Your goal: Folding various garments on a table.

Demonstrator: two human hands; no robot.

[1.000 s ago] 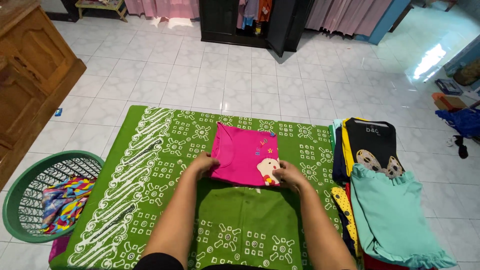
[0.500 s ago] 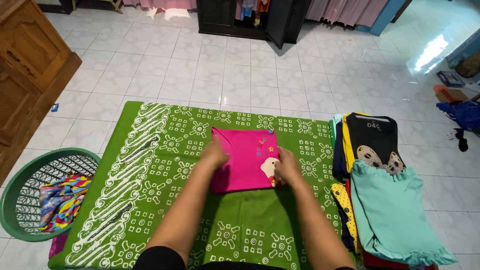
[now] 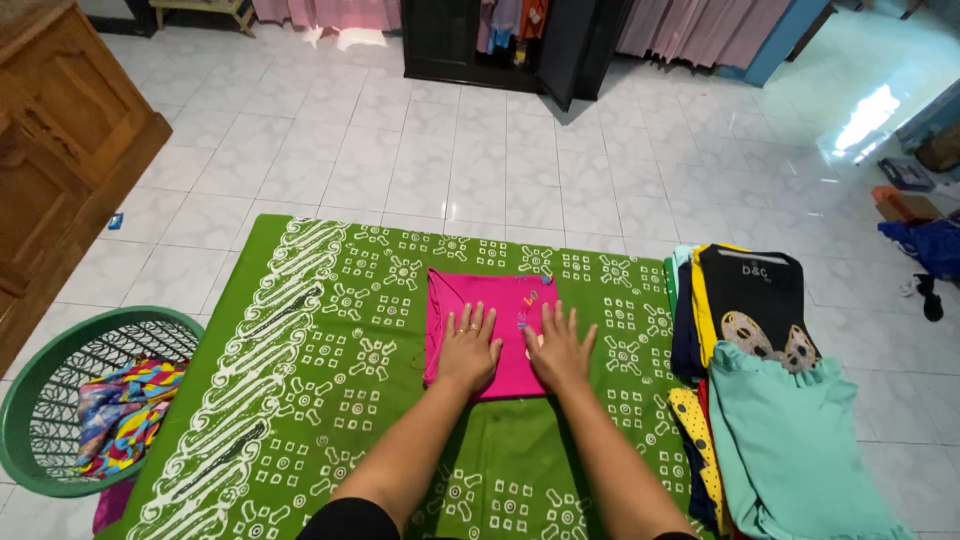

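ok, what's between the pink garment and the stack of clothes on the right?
Head view: only the green patterned cloth lies between the folded pink garment and the clothes stack. Nothing else sits on that strip.

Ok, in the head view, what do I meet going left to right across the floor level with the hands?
Green laundry basket → green patterned cloth → left hand → right hand, both flat on the pink garment → stack of folded clothes.

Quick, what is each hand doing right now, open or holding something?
Left hand: open, palm flat on the folded pink garment, gripping nothing.
Right hand: open, fingers spread, also pressed flat on the pink garment.
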